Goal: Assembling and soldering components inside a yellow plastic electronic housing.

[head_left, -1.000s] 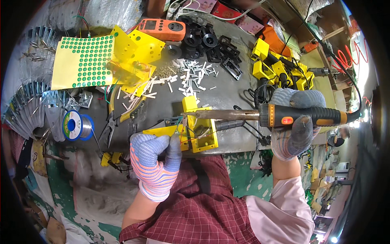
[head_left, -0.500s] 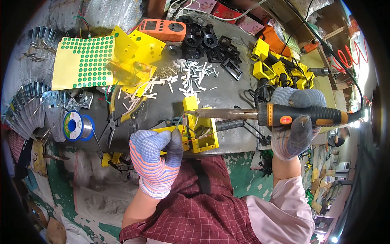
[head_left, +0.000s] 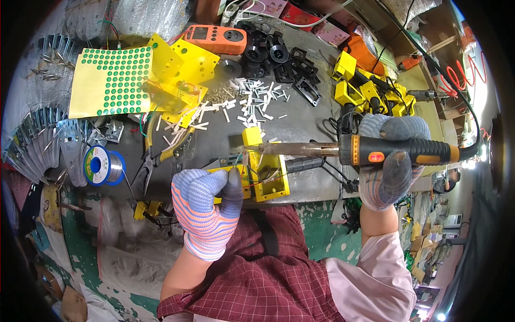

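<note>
Currently, we see right hand [head_left: 386, 187] wrapped round handle of iron [head_left: 348, 150], shaft near level, tip at wires [head_left: 244, 159] over left side of open box [head_left: 279, 196]. Left hand [head_left: 207, 206] pinches wires between thumb and finger, just beside tip. Box rests near bench [head_left: 206, 142] edge. Actual tip contact too small for us to confirm. We'd advise: wires still, tip steady, heat brief, glove clear of hot shaft, tip off box plastic.

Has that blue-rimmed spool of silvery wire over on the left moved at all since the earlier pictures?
No, the blue-rimmed spool of silvery wire shows no shift either way against the yellow-handled metal pliers resting to its right.
</note>
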`<action>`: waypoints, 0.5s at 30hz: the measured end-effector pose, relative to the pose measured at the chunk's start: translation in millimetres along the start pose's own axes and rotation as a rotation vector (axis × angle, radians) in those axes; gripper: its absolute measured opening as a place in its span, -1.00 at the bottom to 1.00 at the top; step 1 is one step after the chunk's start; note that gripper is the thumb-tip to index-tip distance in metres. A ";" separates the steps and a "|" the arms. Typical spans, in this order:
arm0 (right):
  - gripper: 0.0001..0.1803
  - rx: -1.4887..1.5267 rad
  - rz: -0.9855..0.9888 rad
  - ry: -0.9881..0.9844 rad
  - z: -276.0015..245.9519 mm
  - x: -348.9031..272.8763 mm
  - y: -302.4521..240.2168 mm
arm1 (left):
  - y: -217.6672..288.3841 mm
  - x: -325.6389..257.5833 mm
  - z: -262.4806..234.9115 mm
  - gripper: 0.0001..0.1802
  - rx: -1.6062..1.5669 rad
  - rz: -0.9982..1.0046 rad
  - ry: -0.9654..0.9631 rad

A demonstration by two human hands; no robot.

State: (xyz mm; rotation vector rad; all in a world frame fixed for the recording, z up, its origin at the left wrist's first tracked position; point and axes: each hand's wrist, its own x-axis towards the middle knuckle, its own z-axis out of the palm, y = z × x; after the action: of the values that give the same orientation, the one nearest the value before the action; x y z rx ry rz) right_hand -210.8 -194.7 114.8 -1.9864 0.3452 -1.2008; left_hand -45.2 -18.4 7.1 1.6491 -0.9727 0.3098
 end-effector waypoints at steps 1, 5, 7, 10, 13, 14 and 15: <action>-0.46 0.006 0.024 -0.007 0.1 0.0 -1.4 | 0.1 0.0 0.3 -0.76 0.000 -0.001 0.000; -0.47 -0.026 0.036 0.000 -0.6 0.6 -3.1 | 0.2 0.4 0.4 -0.76 -0.009 -0.004 -0.012; -0.47 -0.024 -0.023 -0.004 -1.1 3.0 -0.4 | 0.0 0.4 0.6 -0.76 -0.008 -0.001 -0.016; -0.49 -0.009 -0.050 0.026 -1.1 2.8 3.7 | -0.5 1.8 1.7 -0.75 -0.018 0.004 -0.011; -0.49 0.019 -0.016 -0.021 -0.6 5.0 -0.6 | -1.2 3.1 1.8 -0.75 -0.010 0.019 -0.018; -0.49 0.020 -0.015 -0.021 -0.8 4.8 -0.2 | -1.5 3.3 1.6 -0.75 -0.010 0.017 -0.018; -0.48 -0.009 -0.024 -0.020 -1.4 4.0 0.2 | -1.6 3.3 1.6 -0.75 -0.011 0.016 -0.018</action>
State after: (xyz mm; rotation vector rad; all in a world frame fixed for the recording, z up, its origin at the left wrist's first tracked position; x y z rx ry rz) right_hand -209.9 -197.9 117.5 -2.0146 0.3178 -1.1956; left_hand -42.4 -21.2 7.6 1.6372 -1.0000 0.3001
